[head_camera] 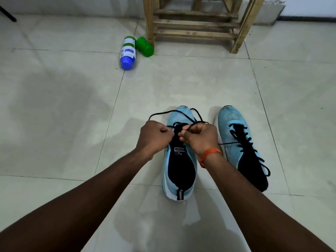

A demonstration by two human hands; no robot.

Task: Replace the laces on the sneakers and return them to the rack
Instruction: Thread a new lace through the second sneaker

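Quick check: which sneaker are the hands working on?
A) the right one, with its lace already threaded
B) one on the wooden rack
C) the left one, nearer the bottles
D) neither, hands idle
C: the left hand and right hand both grip the black lace over the left sneaker; the right sneaker sits apart, untouched.

A white plastic bottle with a blue cap and green-and-blue label (127, 51) lies on its side well ahead of the left grip (154, 137) and slightly to its left, cap end nearer the grip. A green plastic jar (145, 46) lies just beside it, on the side towards the right grip (200, 139). Both rest on the pale glossy tiled floor (54, 106). Far ahead and left, a black slanted rod (8, 14) ends near the grey-white wall (72, 6). An orange thread band (209, 155) circles the wrist just behind the right grip.
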